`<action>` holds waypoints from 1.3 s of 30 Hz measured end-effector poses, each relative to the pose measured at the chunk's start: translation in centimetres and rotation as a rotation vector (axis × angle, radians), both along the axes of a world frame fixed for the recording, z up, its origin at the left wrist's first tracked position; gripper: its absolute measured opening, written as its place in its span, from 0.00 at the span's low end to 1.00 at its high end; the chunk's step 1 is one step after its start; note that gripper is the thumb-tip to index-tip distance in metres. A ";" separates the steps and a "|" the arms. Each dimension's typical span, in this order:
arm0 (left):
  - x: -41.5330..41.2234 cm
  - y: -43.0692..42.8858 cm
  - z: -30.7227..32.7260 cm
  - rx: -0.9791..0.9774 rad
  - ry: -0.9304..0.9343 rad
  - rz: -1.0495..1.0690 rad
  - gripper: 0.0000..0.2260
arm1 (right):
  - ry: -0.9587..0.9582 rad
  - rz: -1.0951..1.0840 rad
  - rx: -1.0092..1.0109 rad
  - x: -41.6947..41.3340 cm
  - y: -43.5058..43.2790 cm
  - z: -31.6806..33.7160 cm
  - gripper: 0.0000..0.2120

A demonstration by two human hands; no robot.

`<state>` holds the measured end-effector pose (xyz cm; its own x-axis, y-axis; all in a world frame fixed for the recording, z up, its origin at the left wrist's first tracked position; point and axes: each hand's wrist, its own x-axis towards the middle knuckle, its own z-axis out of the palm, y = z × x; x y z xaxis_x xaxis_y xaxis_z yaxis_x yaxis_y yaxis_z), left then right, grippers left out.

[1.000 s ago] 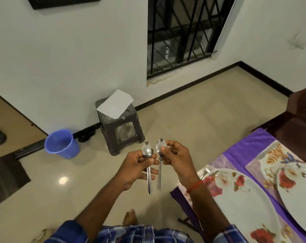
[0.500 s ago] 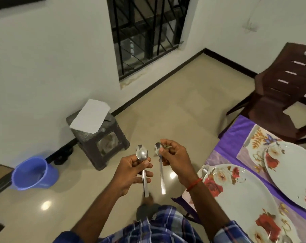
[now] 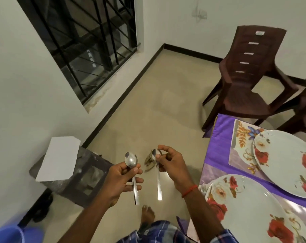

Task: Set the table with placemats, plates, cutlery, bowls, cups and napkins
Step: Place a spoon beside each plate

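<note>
Showing, head view, the left hand [image 3: 121, 179] pinching the left spoon [image 3: 131, 159] and the right hand [image 3: 171, 165] pinching the right spoon [image 3: 158, 183], bowls up, over the floor beside the table [image 3: 222, 125], where a placemat [image 3: 240, 135], near plate [image 3: 250, 204] and far plate [image 3: 285, 151] already lie; bowls, cups and napkins seemingly remain.

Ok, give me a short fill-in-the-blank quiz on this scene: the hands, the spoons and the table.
1. The left hand and right hand hold ____ spoon each.
2. The red thread is on the ____ wrist.
3. The cloth is ____.
4. On the cloth lie ____ plates.
Missing words: one; right; purple; two.
</note>
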<state>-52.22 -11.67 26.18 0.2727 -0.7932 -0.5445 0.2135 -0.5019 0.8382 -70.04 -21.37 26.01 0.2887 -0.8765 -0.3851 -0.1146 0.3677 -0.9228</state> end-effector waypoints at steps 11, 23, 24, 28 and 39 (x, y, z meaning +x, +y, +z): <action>2.6 -9.1 0.5 0.012 -0.015 -0.124 0.08 | 0.006 -0.125 -0.028 1.4 -7.5 0.1 0.14; 8.4 -26.5 1.5 -0.076 0.013 -0.328 0.07 | 0.035 -0.271 -0.044 5.8 -19.7 1.8 0.15; 8.9 -28.2 1.8 -0.086 0.022 -0.341 0.07 | 0.031 -0.278 -0.052 6.3 -20.9 2.3 0.15; 10.0 -33.6 2.3 -0.103 0.064 -0.397 0.06 | 0.023 -0.361 -0.105 7.6 -24.4 4.1 0.14; 6.2 -43.1 1.5 -0.044 0.101 -0.573 0.07 | 0.060 -0.632 -0.123 2.9 -29.9 4.9 0.13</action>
